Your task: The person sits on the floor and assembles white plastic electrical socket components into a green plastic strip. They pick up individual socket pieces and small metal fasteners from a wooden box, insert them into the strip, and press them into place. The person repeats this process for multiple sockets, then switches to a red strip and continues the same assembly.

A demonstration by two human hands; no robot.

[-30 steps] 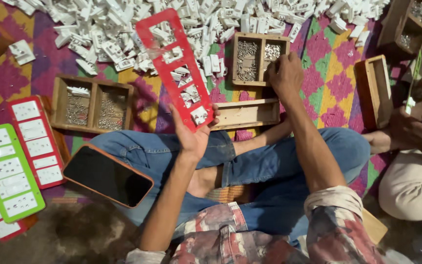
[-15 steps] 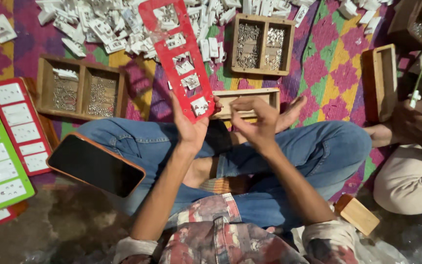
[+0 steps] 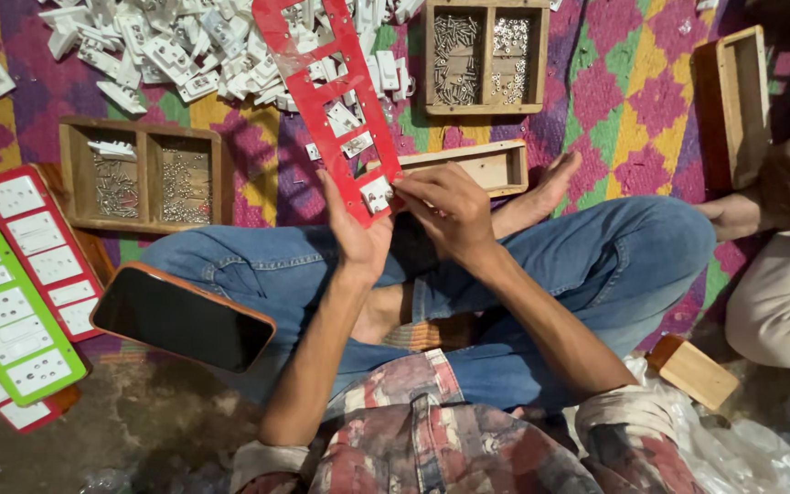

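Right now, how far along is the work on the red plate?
Done: several white switch parts already sit in the red plate. In hand: the left hand holds the plate's lower end while the right hand presses a white part there. Left: some openings look empty, and a pile of white parts lies on the mat.

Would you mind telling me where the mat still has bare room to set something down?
The widest bare patch of mat lies between the screw box and the empty tray on the right. A smaller one sits between the left box and the red frame. The top left is crowded with white parts; the left edge holds finished plates.
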